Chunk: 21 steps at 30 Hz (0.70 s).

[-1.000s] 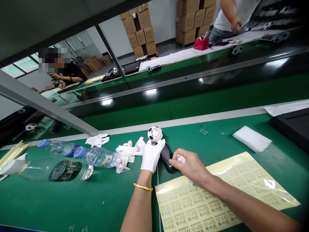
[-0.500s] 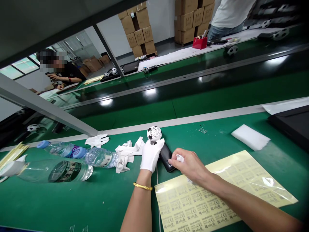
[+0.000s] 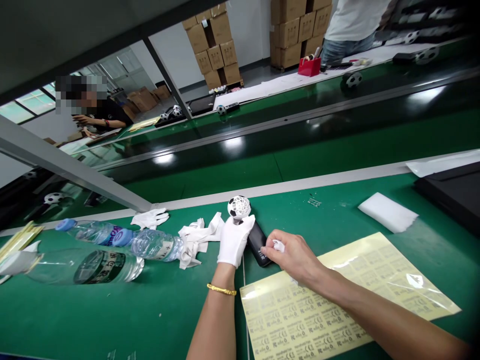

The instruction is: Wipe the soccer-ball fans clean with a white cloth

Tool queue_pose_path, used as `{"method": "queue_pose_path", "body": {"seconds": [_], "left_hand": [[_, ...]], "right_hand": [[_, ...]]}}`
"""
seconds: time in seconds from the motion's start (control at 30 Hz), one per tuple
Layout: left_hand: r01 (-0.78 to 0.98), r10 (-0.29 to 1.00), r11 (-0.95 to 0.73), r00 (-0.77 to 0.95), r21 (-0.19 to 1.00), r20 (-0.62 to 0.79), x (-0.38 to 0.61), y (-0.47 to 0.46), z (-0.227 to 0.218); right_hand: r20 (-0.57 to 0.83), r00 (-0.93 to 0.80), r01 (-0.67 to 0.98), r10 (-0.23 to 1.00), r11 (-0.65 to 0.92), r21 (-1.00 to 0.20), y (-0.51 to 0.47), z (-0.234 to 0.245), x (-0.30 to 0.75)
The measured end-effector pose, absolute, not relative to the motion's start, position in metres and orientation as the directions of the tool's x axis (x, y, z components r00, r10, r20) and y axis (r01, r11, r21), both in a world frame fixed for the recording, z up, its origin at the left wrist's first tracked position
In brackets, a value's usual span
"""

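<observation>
A lattice football [image 3: 239,208] on a black handle [image 3: 258,245]: my gloved left hand [image 3: 235,241] grips its base, my bare right hand [image 3: 290,255] pinches a white cloth [image 3: 278,245] against the handle.

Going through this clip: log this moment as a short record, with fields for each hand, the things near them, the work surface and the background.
Left hand: white-gloved, holding a black-and-white soccer-patterned lattice ball; gold bracelet on the wrist.
Right hand: bare, holding a small white cloth.
Nearest things: black handle under the hands; yellow label sheet; loose white gloves; three clear water bottles lying down; white foam pad.
Surface: green workbench.
Background: a person at a further bench; stacked cardboard cartons.
</observation>
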State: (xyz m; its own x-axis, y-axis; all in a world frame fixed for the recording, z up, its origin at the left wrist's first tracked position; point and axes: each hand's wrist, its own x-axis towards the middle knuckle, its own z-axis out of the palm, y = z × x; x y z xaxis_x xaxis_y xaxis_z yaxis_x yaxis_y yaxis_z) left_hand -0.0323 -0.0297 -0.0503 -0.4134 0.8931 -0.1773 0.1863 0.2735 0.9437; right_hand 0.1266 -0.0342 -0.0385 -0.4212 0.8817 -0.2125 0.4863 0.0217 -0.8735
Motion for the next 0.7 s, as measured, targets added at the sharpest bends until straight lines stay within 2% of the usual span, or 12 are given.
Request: {"method": "queue_pose_path", "body": {"seconds": [0.27, 0.47, 0.57, 0.7], "left_hand": [[0.193, 0.892, 0.273, -0.417, 0.942, -0.174, -0.034, -0.030, -0.052], [0.173, 0.885, 0.277, -0.428, 0.945, -0.181, -0.033, -0.029, -0.051], [0.127, 0.886, 0.255, -0.427, 0.959, -0.179, -0.035, -0.030, -0.051], [0.027, 0.876, 0.202, -0.452, 0.979, -0.168, -0.037, -0.034, -0.054]], "right_hand": [[-0.206, -0.440, 0.509, 0.874, 0.054, -0.859, -0.036, -0.038, 0.126], [-0.157, -0.462, 0.579, 0.873, 0.163, -0.799, -0.039, -0.043, 0.122], [-0.220, -0.432, 0.631, 0.875, 0.119, -0.767, -0.038, -0.046, 0.122], [-0.269, -0.434, 0.587, 0.860, 0.043, -0.809, -0.032, -0.050, 0.125]]}}
